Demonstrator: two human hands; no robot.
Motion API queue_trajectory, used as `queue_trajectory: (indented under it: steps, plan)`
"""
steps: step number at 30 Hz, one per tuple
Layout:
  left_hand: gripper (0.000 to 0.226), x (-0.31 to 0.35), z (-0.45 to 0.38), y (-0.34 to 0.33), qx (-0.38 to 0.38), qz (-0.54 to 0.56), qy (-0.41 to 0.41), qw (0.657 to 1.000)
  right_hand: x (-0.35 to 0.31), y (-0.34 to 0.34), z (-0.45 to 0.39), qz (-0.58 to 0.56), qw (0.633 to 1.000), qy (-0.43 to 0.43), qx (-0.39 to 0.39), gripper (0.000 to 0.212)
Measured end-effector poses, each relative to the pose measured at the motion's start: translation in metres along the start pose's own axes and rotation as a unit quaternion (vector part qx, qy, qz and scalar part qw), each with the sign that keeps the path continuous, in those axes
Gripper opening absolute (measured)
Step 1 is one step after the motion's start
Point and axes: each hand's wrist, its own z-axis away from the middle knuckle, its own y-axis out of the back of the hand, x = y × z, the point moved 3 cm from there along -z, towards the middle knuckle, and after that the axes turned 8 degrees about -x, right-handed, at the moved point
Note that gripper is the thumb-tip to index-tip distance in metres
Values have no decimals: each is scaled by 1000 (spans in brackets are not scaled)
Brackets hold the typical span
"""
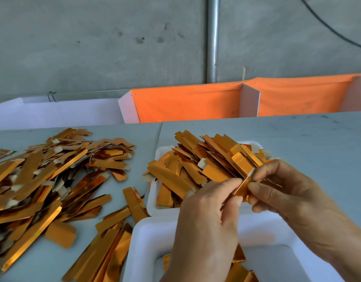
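Pinched narrow gold foil card strip (243,185) with both hands: left hand (206,220) lower end, right hand (287,190) upper; long axis slanted away, over far rim of near white foam tray (141,226).

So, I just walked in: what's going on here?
A person's left hand and right hand pinch one shiny orange-gold foil card strip between them, seemingly folding it. Behind, a white foam tray is heaped with such strips; more lie in a loose pile on the grey table, and a nearer white tray holds a few.
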Motion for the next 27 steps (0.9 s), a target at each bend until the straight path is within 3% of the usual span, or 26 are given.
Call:
queue_trajectory:
  steps: [3,6,8,11,14,17,19,23,25,27]
  plan:
    - [20,-9,0,-2,-49,151,74,984,-1,1,1,-1,1000,9,-21,17]
    - [10,-15,1,-7,-152,358,141,910,-3,-1,1,-27,997,31,-58,43]
    - [18,-18,3,-10,-195,456,163,853,-4,0,2,-40,996,31,-73,50]
    - [24,-22,3,-10,-205,504,150,825,-5,1,2,-69,993,24,-95,49]
    - [33,-22,2,-7,-191,479,139,845,-10,-1,3,-67,991,31,-115,46]
    - [24,-17,1,-4,-156,335,89,925,-13,-3,4,-31,993,24,-109,48]
    - [17,-14,1,-2,-113,250,65,959,-12,-3,3,-9,996,9,-87,44]
    - [22,-11,0,2,-69,183,38,980,-7,-1,3,14,998,-21,-51,10]
    - [33,-9,-1,3,-73,170,26,982,-7,-1,3,15,998,-24,-55,16]
    - [39,-7,-1,5,-69,160,18,984,-8,-2,4,6,998,-22,-67,41]
